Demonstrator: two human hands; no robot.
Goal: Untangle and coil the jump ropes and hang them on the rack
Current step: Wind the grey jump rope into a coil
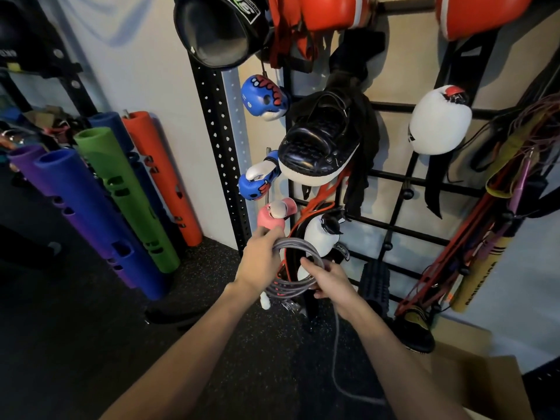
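A grey jump rope (298, 286) is wound into several loops between my hands, low in front of the black wall rack (391, 230). My left hand (262, 259) grips the upper left of the coil. My right hand (328, 283) pinches the lower right of the coil. A loose tail of the same rope (335, 353) drops from under my right hand to the floor and curls right. A white handle end (265, 302) hangs below the coil. More ropes and bands (497, 213) hang tangled on the rack's right side.
Boxing gloves, blue (265, 97), white (439, 122) and pink (272, 216), and a black pad (321, 144) hang on the rack. Coloured foam tubes (136, 195) lean on the wall at left. A black foam roller (375, 283) stands low. A cardboard box (491, 386) sits at bottom right.
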